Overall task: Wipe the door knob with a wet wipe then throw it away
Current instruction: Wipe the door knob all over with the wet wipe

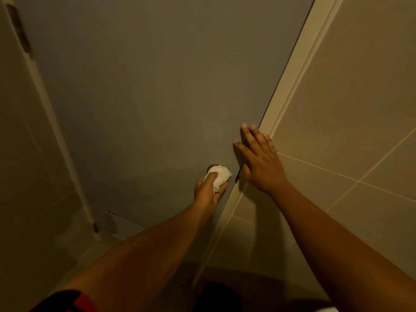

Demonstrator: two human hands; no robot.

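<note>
A grey door (146,97) fills the middle of the view. Its metal door knob (213,165) sits near the door's right edge, mostly covered by a crumpled white wet wipe (219,176). My left hand (208,191) grips the wipe and presses it around the knob from below. My right hand (258,158) lies flat with fingers spread against the door's right edge, above and to the right of the knob, holding nothing.
A cream door frame (292,70) runs diagonally along the door's right side, with beige tiled wall (351,113) beyond it. Another beige wall (27,165) stands at the left, with a hinge (95,227) low down. A vent grille (121,224) sits near the door's bottom.
</note>
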